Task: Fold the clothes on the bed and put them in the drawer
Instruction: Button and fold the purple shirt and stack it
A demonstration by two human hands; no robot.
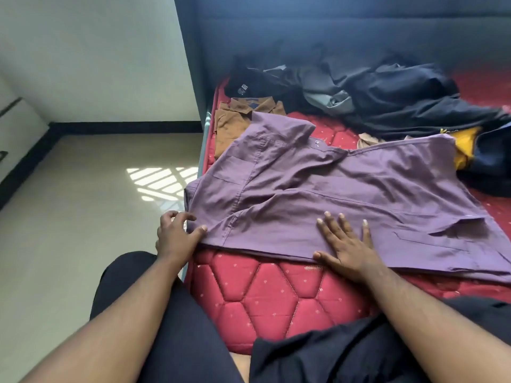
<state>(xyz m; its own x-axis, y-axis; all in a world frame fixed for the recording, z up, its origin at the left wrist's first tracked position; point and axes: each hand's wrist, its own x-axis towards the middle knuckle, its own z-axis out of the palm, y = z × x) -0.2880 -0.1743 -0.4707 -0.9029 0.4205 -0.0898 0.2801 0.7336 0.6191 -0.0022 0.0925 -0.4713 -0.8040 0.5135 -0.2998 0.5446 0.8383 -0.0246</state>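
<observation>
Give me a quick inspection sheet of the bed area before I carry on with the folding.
Surface: red quilted mattress, bare along the near edge.
Job's things: purple shirt spread flat, front up, not yet folded; brown shirt lies folded behind it.
Clutter: heap of dark clothes at the far side, with a yellow garment at its right.
Grippers: left hand pinches the shirt's left edge; right hand lies flat, fingers spread, on the near hem.
Cables: nothing seen.
Surroundings: dark headboard behind, tiled floor with a sun patch to the left; no drawer in view.
</observation>
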